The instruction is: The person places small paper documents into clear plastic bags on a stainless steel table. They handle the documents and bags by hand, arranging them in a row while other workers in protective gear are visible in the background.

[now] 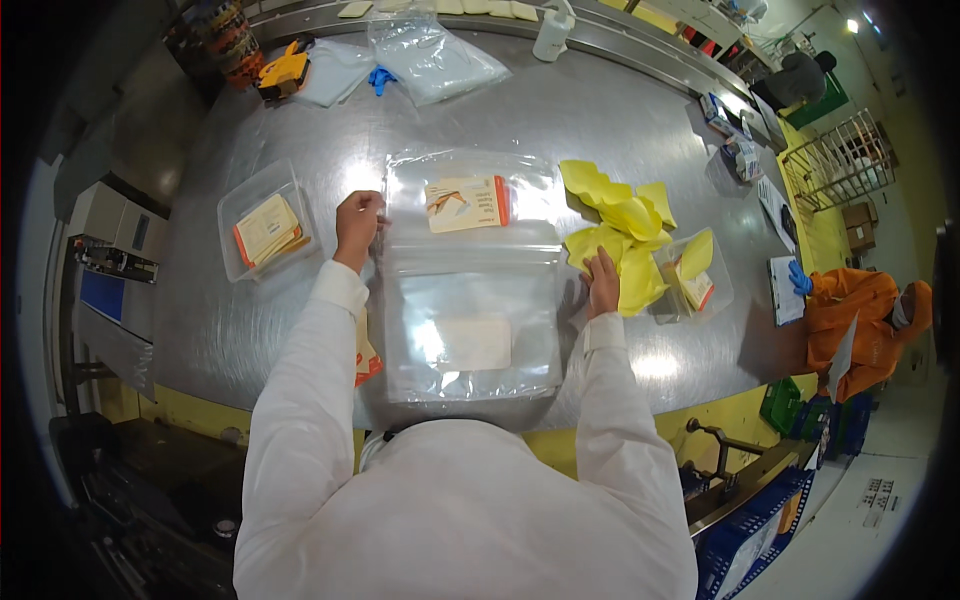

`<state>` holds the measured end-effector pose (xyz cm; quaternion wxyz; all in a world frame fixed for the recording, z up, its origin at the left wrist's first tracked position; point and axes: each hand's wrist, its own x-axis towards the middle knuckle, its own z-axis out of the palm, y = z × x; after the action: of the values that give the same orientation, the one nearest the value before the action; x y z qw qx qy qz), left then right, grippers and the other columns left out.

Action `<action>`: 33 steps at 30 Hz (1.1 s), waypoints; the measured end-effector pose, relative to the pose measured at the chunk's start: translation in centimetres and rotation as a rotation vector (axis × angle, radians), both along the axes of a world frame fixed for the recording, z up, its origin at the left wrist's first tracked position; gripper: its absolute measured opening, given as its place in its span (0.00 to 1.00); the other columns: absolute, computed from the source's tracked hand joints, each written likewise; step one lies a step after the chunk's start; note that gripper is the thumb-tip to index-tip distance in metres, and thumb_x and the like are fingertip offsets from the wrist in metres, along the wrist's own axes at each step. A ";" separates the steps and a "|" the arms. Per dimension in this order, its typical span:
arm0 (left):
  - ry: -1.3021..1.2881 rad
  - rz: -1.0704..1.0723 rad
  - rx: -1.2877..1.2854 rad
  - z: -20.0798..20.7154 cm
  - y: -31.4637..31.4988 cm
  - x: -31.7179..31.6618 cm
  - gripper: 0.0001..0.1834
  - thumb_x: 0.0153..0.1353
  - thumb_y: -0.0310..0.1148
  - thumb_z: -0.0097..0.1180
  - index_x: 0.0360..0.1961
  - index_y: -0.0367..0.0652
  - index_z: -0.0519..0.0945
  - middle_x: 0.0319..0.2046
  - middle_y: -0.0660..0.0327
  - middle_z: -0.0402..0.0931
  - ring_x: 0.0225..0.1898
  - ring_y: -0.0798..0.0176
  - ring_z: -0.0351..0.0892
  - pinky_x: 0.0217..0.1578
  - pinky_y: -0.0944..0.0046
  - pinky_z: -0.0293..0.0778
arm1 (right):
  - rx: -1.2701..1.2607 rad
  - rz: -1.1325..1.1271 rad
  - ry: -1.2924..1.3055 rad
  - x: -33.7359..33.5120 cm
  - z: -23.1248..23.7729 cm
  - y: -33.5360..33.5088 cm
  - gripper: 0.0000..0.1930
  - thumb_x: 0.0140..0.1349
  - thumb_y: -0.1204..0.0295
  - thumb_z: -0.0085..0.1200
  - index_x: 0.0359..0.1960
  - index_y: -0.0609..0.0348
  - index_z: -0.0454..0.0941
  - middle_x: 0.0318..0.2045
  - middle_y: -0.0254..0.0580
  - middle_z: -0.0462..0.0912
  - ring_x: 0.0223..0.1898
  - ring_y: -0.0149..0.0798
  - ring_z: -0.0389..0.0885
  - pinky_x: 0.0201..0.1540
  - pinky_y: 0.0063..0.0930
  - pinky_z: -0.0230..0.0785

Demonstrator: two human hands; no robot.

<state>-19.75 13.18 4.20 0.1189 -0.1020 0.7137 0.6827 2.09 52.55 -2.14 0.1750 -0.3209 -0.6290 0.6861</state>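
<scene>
Though near edges of clear bags (425, 300), left hand (359, 222), open tabletop (300, 130) ahead; right hand (603, 286) at yellow sheets (642, 275); both grips unclear.

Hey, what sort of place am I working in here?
Probably a packing room, perhaps in a factory. Flat, clear plastic bags lie on a broad, shiny grey metal table, and a co-worker in orange clothing is beside it.

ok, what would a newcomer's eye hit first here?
Probably the curled yellow sheets by the right hand, bright against the steel table, right of the clear plastic bags. Then perhaps the person in orange at the table's right edge, and the red-edged card on or in the farther bag.
</scene>
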 end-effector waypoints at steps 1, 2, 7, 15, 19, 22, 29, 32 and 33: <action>0.117 0.037 -0.017 -0.3 -0.4 0.3 0.11 0.64 0.29 0.58 0.46 0.37 0.79 0.41 0.58 0.79 0.39 0.66 0.82 0.38 0.68 0.74 | 0.084 0.001 0.009 0.7 -0.6 -0.1 0.24 0.71 0.68 0.49 0.66 0.62 0.67 0.61 0.38 0.73 0.55 0.36 0.77 0.52 0.27 0.70; 0.234 0.076 -0.035 -0.6 -1.2 1.0 0.13 0.65 0.29 0.58 0.49 0.37 0.78 0.44 0.57 0.79 0.42 0.64 0.81 0.42 0.66 0.74 | 0.168 0.004 0.018 1.5 -1.2 -0.2 0.24 0.71 0.69 0.49 0.66 0.63 0.68 0.60 0.38 0.74 0.55 0.36 0.77 0.53 0.27 0.69; 0.438 0.146 -0.322 -1.9 -7.4 11.0 0.21 0.63 0.29 0.59 0.57 0.38 0.74 0.53 0.52 0.76 0.57 0.55 0.74 0.56 0.57 0.70 | 0.417 0.071 0.023 5.9 1.9 -8.3 0.19 0.65 0.73 0.55 0.57 0.60 0.75 0.57 0.43 0.77 0.56 0.39 0.76 0.53 0.32 0.69; 0.520 0.108 -0.917 -3.6 -13.6 22.2 0.39 0.43 0.33 0.72 0.58 0.36 0.71 0.56 0.48 0.71 0.58 0.41 0.69 0.58 0.47 0.66 | 0.955 0.423 0.170 1.3 3.8 -15.3 0.18 0.58 0.76 0.60 0.51 0.53 0.79 0.55 0.46 0.79 0.58 0.50 0.74 0.61 0.44 0.63; 0.422 0.050 -0.983 -2.3 -13.0 21.4 0.44 0.43 0.36 0.74 0.63 0.40 0.69 0.59 0.52 0.69 0.63 0.47 0.63 0.61 0.47 0.59 | 1.178 0.462 0.140 -3.0 5.2 -15.9 0.22 0.59 0.70 0.61 0.57 0.48 0.77 0.61 0.46 0.75 0.64 0.50 0.68 0.67 0.50 0.53; 0.346 -0.011 -0.970 -1.2 -12.8 21.2 0.46 0.42 0.36 0.75 0.64 0.42 0.68 0.59 0.53 0.69 0.64 0.49 0.62 0.62 0.48 0.58 | 1.254 0.543 -0.076 -4.9 4.6 -15.5 0.24 0.61 0.65 0.61 0.60 0.45 0.75 0.64 0.46 0.71 0.69 0.49 0.63 0.70 0.52 0.46; 0.220 0.128 -1.009 0.4 -12.7 21.1 0.46 0.42 0.35 0.75 0.65 0.45 0.68 0.59 0.55 0.67 0.63 0.48 0.62 0.61 0.48 0.59 | 0.973 0.589 0.268 -3.6 4.8 -20.8 0.23 0.60 0.65 0.62 0.58 0.49 0.77 0.60 0.50 0.75 0.65 0.56 0.68 0.66 0.53 0.57; 0.296 0.208 -0.969 -0.1 -13.1 21.0 0.43 0.45 0.28 0.73 0.65 0.45 0.68 0.54 0.55 0.69 0.60 0.51 0.67 0.59 0.50 0.64 | 0.833 0.653 0.255 0.0 6.0 -26.3 0.20 0.57 0.74 0.64 0.53 0.55 0.81 0.56 0.50 0.79 0.61 0.52 0.73 0.62 0.42 0.65; 0.350 0.249 -0.963 -0.6 -13.3 21.1 0.42 0.46 0.25 0.71 0.65 0.45 0.68 0.52 0.56 0.71 0.59 0.52 0.69 0.57 0.51 0.66 | 0.788 0.675 0.276 1.0 6.1 -27.6 0.19 0.57 0.74 0.64 0.51 0.56 0.81 0.56 0.49 0.79 0.60 0.52 0.73 0.62 0.41 0.65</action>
<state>1.36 -0.10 3.63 -0.1446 -0.1135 0.9381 0.2935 3.10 24.93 3.92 0.1330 0.0824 -0.8783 0.4518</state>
